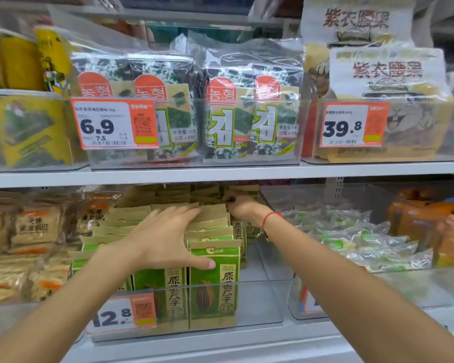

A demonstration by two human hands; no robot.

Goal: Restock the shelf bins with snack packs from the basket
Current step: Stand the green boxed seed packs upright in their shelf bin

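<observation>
Green and tan sunflower seed packs (213,284) stand in rows inside a clear bin (262,302) on the lower shelf. My left hand (165,239) lies flat across the tops of the front packs, fingers straight, thumb on the front right pack. My right hand (240,206) reaches deep into the bin and its curled fingers grip a pack (243,191) at the back of the row. A red cord circles that wrist. The basket is out of view.
The right side of the bin holds no packs. Left of it lies a bin of rice crackers (34,231); to the right, a bin of clear-wrapped candies (351,237). Seaweed packs (247,111) fill the upper shelf behind price tags (113,124).
</observation>
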